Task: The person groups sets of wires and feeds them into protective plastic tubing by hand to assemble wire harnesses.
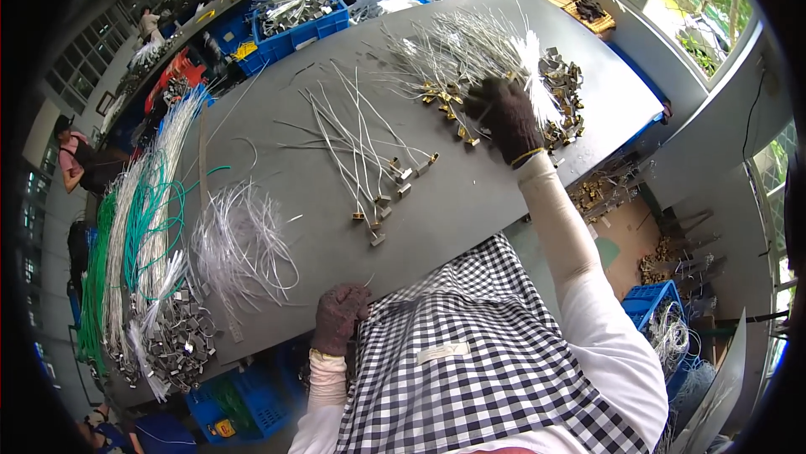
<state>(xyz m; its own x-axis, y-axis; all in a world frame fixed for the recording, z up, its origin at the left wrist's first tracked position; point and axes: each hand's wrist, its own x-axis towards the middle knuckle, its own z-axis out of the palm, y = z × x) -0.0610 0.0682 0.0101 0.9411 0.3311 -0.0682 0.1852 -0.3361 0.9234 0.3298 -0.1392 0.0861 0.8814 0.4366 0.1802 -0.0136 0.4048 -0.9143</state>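
My right hand, in a dark brown knit glove, reaches across the table onto a large pile of thin white wires with metal clips at their ends. Its fingers are stretched over the brass-coloured clips; no piece shows clearly in them. At the near table edge, my left hand, gloved alike, is curled closed beside the checked apron. What it holds, if anything, is hidden. Between the hands and farther left lies a small loose group of wires with clips, their metal ends toward me.
The grey table bears a tangle of clear strands and long bundles of white and green wires at left. Blue crates of parts stand behind; another blue crate is at right. A person sits far left.
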